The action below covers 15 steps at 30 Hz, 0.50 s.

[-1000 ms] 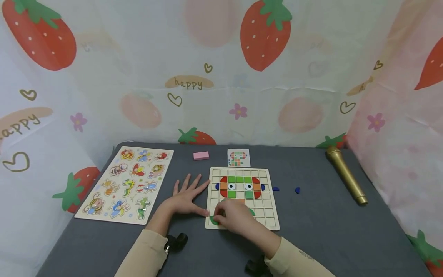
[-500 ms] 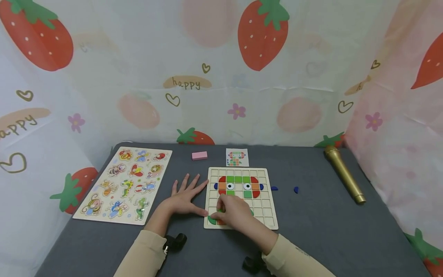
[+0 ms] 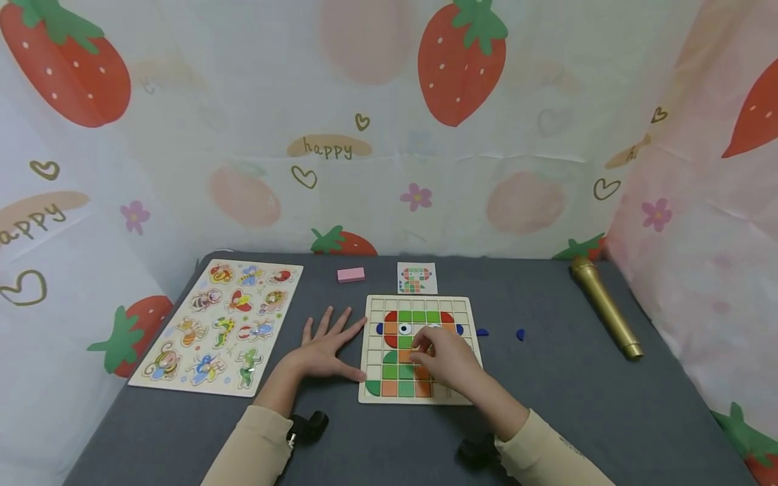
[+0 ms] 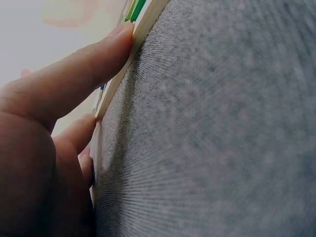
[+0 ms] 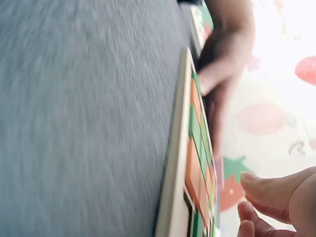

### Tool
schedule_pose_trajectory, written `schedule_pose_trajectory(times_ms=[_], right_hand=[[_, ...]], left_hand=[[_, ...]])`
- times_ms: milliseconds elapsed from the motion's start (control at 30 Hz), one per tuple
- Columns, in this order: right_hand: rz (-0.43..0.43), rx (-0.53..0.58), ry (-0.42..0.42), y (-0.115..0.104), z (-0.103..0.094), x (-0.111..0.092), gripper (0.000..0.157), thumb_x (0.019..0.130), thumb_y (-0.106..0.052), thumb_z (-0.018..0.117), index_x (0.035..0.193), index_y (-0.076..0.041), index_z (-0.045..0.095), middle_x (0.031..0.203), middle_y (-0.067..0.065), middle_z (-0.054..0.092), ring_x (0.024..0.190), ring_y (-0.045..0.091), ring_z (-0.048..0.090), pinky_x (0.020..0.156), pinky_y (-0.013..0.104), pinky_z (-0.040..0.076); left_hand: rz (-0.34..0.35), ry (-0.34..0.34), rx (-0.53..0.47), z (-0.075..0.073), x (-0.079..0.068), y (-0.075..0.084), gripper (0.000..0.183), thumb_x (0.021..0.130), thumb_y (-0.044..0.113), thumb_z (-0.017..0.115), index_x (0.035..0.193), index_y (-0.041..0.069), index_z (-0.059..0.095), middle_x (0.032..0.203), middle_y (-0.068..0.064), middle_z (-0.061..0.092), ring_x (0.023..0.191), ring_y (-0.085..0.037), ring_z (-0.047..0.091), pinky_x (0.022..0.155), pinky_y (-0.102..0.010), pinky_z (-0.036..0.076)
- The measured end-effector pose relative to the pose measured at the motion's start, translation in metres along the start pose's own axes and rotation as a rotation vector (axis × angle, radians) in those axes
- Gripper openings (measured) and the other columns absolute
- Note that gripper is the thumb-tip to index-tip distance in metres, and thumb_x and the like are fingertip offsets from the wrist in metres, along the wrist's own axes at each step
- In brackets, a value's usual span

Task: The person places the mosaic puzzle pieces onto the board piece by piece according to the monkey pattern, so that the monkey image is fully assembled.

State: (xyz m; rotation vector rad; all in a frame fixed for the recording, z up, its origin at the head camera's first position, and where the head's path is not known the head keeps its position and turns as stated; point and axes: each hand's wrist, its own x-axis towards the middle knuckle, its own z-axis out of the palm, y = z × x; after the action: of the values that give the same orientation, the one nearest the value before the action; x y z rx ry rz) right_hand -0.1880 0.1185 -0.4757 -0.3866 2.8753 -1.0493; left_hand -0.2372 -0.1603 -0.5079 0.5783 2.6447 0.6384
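A square wooden grid board lies on the dark table, with red, orange, green and blue pieces and two eye tiles set in its cells. My left hand lies flat with fingers spread, its thumb and index fingertips touching the board's left edge. In the left wrist view, that thumb meets the wooden rim. My right hand hovers over the board's right half, fingers loosely bent, hiding one eye and some cells. The right wrist view shows nothing between its thumb and fingers. A green rounded piece fills the lower-left cell.
Two small blue pieces lie right of the board. Behind it sit a printed pattern card and a pink block. An insect picture board lies at left, a gold microphone-shaped object at right.
My right hand has moved up and to the right, away from the lower-left cells, uncovering the green and orange pieces there. My left hand has stayed at the board's edge.
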Motion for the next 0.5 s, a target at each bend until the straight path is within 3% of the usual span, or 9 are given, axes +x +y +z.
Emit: schedule_pose_trajectory(times_ms=[267, 500], right_hand=[[0.068, -0.024, 0.054, 0.023, -0.022, -0.002, 0.012, 0.09, -0.021, 0.078, 0.099, -0.015, 0.073, 0.086, -0.005, 0.066, 0.073, 0.013, 0.054, 0.066, 0.031, 0.047], [0.104, -0.016, 0.149, 0.054, -0.045, 0.0, 0.009, 0.094, -0.018, 0.073, 0.1, -0.012, 0.075, 0.088, 0.002, 0.069, 0.071, 0.017, 0.055, 0.057, 0.03, 0.045]], left_hand=[[0.004, -0.004, -0.001, 0.002, -0.001, -0.004, 0.112, 0.073, 0.07, 0.077, 0.163, 0.034, 0.019, 0.172, -0.005, 0.0, 0.155, -0.039, -0.018, 0.116, -0.069, -0.014], [0.0, -0.001, -0.002, 0.002, 0.0, -0.002, 0.113, 0.072, 0.071, 0.076, 0.162, 0.036, 0.018, 0.172, -0.003, 0.0, 0.155, -0.038, -0.018, 0.116, -0.068, -0.014]])
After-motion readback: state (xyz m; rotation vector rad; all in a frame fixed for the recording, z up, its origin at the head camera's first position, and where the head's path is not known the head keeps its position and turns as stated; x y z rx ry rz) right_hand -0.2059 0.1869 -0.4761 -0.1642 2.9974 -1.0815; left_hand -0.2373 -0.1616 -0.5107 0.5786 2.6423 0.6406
